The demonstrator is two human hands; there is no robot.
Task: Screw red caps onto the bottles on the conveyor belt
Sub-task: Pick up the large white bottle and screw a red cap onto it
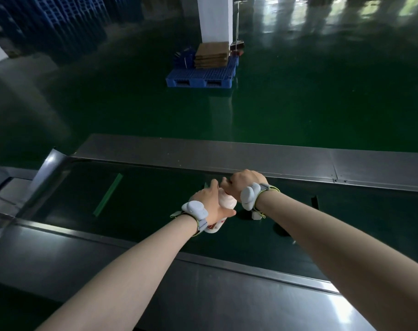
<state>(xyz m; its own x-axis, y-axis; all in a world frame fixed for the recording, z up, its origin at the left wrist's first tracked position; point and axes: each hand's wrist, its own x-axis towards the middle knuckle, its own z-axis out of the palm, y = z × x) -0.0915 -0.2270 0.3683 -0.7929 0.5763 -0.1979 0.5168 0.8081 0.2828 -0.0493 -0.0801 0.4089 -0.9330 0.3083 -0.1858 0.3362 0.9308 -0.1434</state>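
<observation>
A pale pink-white bottle [225,201] with a red-and-white label stands on the dark green conveyor belt [143,199]. My left hand [210,201] is wrapped around the bottle's body from the left. My right hand [243,181] is closed over the bottle's top, hiding its neck and any cap. No red cap shows in the frame. Both wrists wear grey strapped devices.
Steel side rails [227,158] run along the belt's far and near edges. A light green stripe [108,198] lies on the belt at the left. Beyond the belt, on the green floor, a blue pallet [200,77] holds flattened cardboard by a white pillar.
</observation>
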